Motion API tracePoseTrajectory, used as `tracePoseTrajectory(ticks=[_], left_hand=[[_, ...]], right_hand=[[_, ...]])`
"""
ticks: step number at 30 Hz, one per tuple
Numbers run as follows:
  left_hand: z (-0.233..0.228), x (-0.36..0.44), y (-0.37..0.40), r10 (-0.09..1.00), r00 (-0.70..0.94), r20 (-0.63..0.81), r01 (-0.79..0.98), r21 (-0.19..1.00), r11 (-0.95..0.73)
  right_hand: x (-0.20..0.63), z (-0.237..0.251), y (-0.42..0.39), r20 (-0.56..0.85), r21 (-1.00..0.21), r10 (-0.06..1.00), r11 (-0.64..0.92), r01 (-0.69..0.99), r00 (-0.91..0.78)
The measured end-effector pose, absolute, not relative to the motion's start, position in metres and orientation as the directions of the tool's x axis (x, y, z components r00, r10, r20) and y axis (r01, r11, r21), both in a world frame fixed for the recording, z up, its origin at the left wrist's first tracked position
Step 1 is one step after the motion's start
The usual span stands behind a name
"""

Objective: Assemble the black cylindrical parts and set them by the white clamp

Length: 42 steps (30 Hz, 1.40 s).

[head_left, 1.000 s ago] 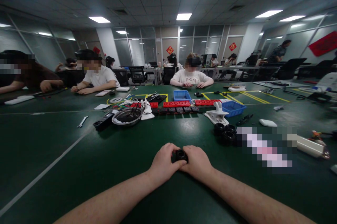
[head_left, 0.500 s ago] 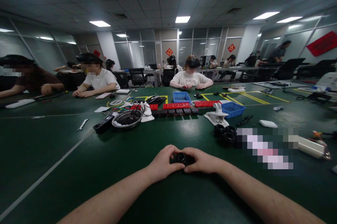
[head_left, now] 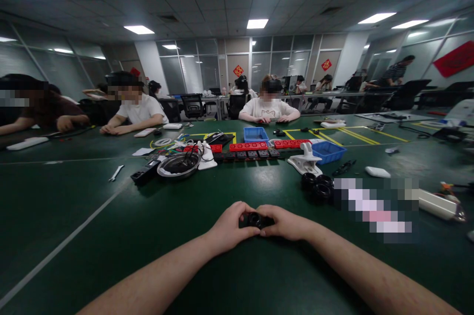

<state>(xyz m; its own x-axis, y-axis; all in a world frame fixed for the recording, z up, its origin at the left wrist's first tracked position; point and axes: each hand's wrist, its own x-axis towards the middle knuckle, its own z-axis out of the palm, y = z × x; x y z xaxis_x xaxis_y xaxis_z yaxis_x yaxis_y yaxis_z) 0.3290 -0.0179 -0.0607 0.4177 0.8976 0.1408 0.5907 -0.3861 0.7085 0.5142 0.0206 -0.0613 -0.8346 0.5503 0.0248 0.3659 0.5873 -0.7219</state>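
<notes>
Gripping: a small black ring-shaped part (head_left: 255, 219) is pinched between both hands, low over the green table (head_left: 111, 236), near the front edge and centre of view.
Left hand (head_left: 229, 228): curled closed around the left side of the black part, thumb laid on top.
Right hand (head_left: 287, 224): closed on the right side of the same part, fingers pointed inward, touching the left hand's fingertips.
Part detail: a round opening is seen facing the camera; finer detail cannot be told.
Beyond right hand: a cluster of black rings (head_left: 317, 186) is laid on the table, well apart from the hands.
Behind rings: a white clamp (head_left: 305, 159) is seen just beside a blue bin (head_left: 328, 152).
Centre row: red and black power strips (head_left: 252, 150) are lined up across the table.
Left of strips: a metal bowl (head_left: 178, 164) with cables inside, a white adapter (head_left: 206, 155) touching its right side, a black block (head_left: 145, 173) to its left.
Far left: a small wrench (head_left: 116, 172) is laid alone on the table.
Far right: a white cylinder (head_left: 437, 205) and a white oval case (head_left: 376, 172) are seen.
Second blue bin (head_left: 256, 134): set behind the strips.
Others: seated people (head_left: 268, 105) are seen across the table, hands on the table.
</notes>
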Motion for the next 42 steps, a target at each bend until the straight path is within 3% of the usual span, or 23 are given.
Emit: tracePoseTrajectory(ticks=[7, 16, 24, 28, 33, 38, 42], left_hand=[[-0.059, 0.329, -0.019, 0.896, 0.423, 0.134, 0.593, 0.707, -0.385], [-0.059, 0.333, -0.025, 0.930, 0.340, 0.138, 0.654, 0.676, -0.340], [-0.062, 0.343, -0.027, 0.965, 0.168, 0.202, 0.745, 0.614, -0.259], [-0.064, 0.344, -0.026, 0.961, 0.166, 0.219, 0.759, 0.594, -0.267], [-0.063, 0.341, -0.024, 0.948, 0.227, 0.223, 0.723, 0.614, -0.317], [-0.058, 0.334, -0.021, 0.925, 0.344, 0.162, 0.669, 0.649, -0.362], [-0.056, 0.330, -0.019, 0.894, 0.430, 0.127, 0.616, 0.683, -0.393]], right_hand=[[0.513, -0.062, 0.019, 0.033, -0.705, 0.586, 0.588, 0.397, -0.810], [0.506, -0.069, 0.015, 0.032, -0.637, 0.733, 0.538, 0.551, -0.679], [0.485, -0.068, -0.008, 0.131, -0.224, 0.900, 0.436, 0.872, -0.416], [0.482, -0.069, -0.012, 0.128, -0.154, 0.906, 0.420, 0.894, -0.403], [0.489, -0.072, -0.006, 0.232, -0.282, 0.846, 0.531, 0.799, -0.480], [0.505, -0.067, 0.009, 0.127, -0.532, 0.687, 0.656, 0.535, -0.716], [0.513, -0.060, 0.017, 0.067, -0.633, 0.584, 0.652, 0.417, -0.809]])
